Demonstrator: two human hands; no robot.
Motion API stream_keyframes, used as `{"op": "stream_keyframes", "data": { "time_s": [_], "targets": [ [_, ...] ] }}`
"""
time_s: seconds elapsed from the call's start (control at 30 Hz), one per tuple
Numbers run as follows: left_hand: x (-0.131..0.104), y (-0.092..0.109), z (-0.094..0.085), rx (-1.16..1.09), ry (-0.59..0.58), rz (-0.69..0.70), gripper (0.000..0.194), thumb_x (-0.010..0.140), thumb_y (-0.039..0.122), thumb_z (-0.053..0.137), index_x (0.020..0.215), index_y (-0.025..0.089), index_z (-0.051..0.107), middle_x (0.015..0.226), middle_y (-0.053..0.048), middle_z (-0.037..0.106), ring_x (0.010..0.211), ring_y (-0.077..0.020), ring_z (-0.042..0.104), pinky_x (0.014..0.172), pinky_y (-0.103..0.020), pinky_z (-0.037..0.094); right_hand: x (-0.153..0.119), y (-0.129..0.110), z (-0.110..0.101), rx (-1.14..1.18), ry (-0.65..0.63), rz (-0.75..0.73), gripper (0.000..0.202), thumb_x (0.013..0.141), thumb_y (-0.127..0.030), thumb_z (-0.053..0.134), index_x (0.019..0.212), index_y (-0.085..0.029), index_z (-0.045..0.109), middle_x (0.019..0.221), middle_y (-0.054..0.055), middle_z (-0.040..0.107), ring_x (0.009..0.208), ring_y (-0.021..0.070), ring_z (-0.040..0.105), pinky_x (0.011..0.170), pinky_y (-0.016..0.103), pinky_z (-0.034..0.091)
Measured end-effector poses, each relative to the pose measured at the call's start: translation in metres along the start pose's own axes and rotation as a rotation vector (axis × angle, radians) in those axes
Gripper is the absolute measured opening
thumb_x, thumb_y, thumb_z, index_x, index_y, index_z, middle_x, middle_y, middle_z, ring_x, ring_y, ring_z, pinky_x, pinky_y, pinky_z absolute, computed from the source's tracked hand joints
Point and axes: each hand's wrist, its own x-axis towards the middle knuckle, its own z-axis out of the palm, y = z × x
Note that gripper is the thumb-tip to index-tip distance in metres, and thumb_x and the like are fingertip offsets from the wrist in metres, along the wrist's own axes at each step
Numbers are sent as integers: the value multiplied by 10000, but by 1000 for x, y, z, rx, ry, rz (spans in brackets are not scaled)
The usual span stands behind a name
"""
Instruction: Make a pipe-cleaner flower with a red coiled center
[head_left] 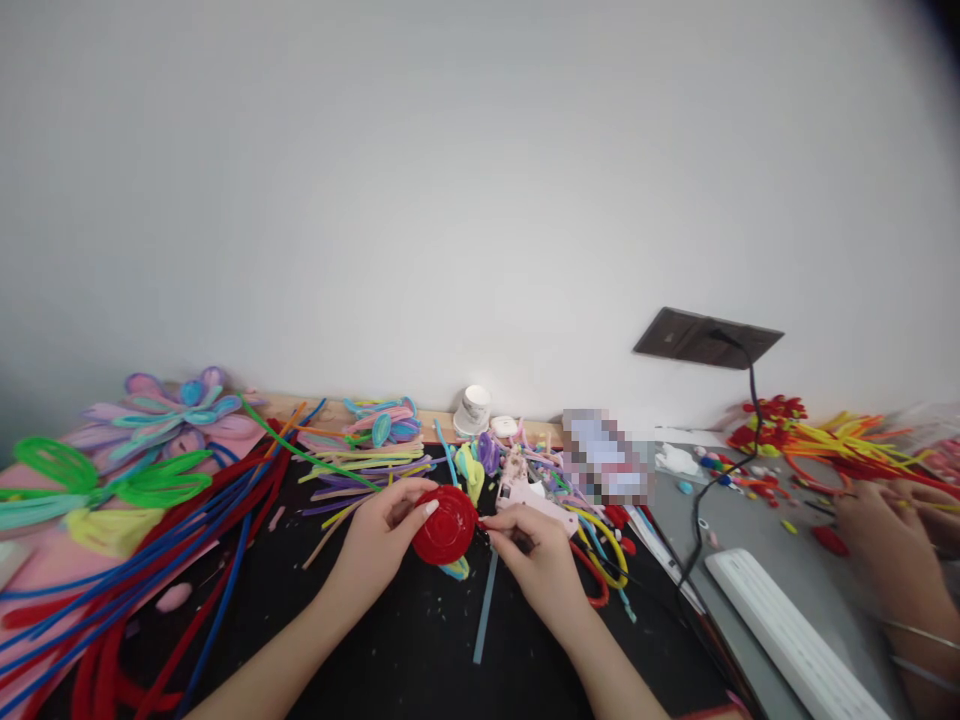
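Observation:
A round red disc, which looks like a coil of pipe cleaner, is held up above the black mat. My left hand grips its left edge, with the thumb lying across the front. At the disc's right edge, my right hand pinches a short red end between thumb and fingers. Just behind my right hand lies a pink glue gun, partly covered. Below the disc a blue-and-yellow looped piece shows. A thin grey-blue strip lies on the mat between my forearms.
Loose blue pipe cleaners and a green looped flower crowd the left. A paper cup stands by the wall. At right are a black cable, a white power strip and another person's hands.

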Motion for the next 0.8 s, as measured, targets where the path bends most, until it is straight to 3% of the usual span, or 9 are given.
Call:
{"op": "stream_keyframes", "data": {
  "time_s": [0.27,0.8],
  "targets": [
    [0,1,0,6,15,10,200,767,304,605,926,185,629,906,-59,716,875,-222,665,796,-335,515,-1,4,5,143,-22,114,136,748,-162,610,825,-196,717,688,23,641,611,151,574,566,258,445],
    [0,-1,0,-73,11,-37,225,748,325,646,919,178,642,852,-41,715,786,-187,654,738,-300,508,0,-3,2,244,-29,153,164,747,-154,577,821,-210,712,763,28,661,679,156,592,617,258,456]
  ]
}}
